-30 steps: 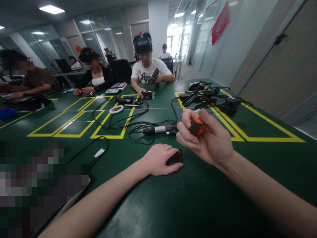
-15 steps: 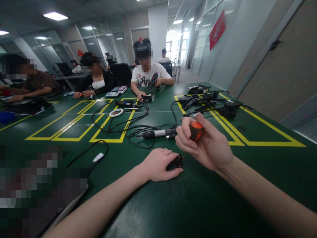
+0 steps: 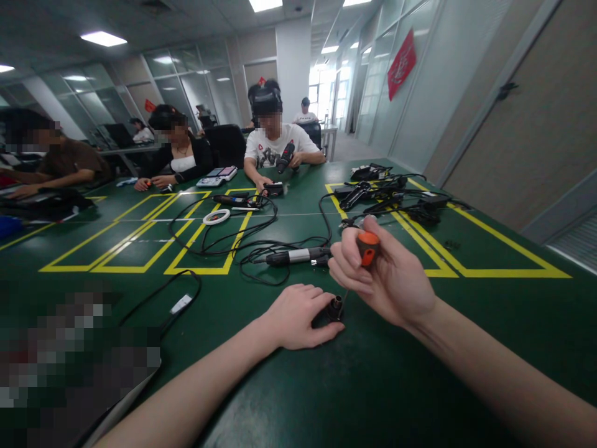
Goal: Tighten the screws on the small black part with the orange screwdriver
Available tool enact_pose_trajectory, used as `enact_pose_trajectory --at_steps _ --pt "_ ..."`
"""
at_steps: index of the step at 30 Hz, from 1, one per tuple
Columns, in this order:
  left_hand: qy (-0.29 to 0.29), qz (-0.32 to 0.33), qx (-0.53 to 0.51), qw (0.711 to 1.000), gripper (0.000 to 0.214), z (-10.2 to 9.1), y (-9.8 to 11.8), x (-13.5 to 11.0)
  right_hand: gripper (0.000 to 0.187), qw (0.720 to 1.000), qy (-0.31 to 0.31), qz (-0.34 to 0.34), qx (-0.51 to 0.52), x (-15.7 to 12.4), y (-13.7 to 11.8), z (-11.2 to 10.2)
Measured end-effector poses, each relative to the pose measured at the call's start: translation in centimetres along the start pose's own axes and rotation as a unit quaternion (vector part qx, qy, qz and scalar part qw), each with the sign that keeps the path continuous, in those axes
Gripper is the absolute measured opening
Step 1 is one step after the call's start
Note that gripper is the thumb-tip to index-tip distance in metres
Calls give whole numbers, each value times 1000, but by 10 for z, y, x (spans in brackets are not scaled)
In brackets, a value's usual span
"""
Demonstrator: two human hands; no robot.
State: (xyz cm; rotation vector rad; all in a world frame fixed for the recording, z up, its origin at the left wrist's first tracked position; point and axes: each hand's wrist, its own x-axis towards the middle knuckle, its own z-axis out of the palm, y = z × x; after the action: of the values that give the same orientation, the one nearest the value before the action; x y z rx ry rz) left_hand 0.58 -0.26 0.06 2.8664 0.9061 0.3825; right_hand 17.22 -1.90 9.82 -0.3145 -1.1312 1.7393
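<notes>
My right hand (image 3: 380, 270) is closed around the orange-and-black handle of a screwdriver (image 3: 368, 247). Its thin shaft points down toward a small black round part (image 3: 335, 308) with a short metal tube standing up from it. That part sits on the green table, gripped between the thumb and fingers of my left hand (image 3: 303, 316). Whether the screwdriver's tip touches a screw is too small to tell. Just beyond my hands lies a grey-and-black pen-shaped power tool (image 3: 298, 256) with a cord.
Black cables (image 3: 224, 242) loop across the green table (image 3: 280, 398), around a white ring (image 3: 216, 217). A pile of black adapters and tools (image 3: 382, 193) lies at the back right. Across the table a person (image 3: 280, 143) holds a drill (image 3: 285, 158); others sit to the left.
The camera view has shifted slightly. My right hand and the screwdriver handle have turned or tilted a little; my left hand keeps its grip on the black part.
</notes>
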Motion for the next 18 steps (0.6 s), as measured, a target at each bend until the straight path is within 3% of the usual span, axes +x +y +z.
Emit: enact_pose_trajectory --at_steps 7,13,18 --pt "-3 -2 -6 1000 32 -1 1 -1 33 1000 0 -22 20 -2 2 -1" --pt "-6 -3 -7 1000 32 0 1 -1 46 1000 14 0 4 -1 1 -1" --pt "-1 -4 -7 1000 31 0 1 -1 33 1000 10 -21 19 -2 2 0"
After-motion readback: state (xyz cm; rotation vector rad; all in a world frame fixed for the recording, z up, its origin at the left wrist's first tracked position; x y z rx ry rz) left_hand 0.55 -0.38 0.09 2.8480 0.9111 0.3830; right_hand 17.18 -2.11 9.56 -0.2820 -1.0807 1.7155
